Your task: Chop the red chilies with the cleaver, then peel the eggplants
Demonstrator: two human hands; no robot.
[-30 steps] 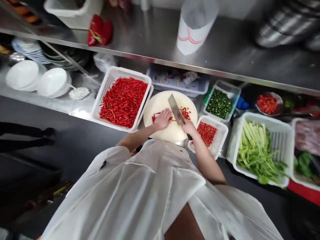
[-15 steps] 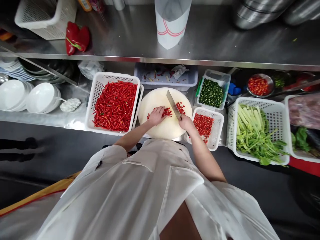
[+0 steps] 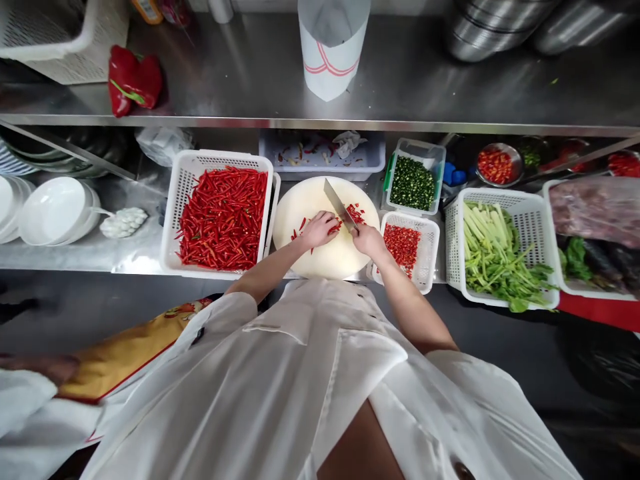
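Red chillies [image 3: 336, 227] lie at the frame's centre on a round white board [image 3: 327, 261], under the bent fingers of the left hand [image 3: 319, 230], whether closed around them I cannot tell; the right hand's [image 3: 369, 241] fingers grip a knife [image 3: 338, 203]; a basket [image 3: 219, 157] of whole chillies [image 3: 225, 217] stands centre-left

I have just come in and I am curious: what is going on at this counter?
A person in a white cloth jacket is at a round white cutting board. The right hand grips a broad metal cleaver, while the left hand holds slim red chillies against the board. Chopped red pieces lie right of the blade. Many whole chillies fill the white perforated plastic basket on the left; chopped ones lie in a smaller white basket on the right.
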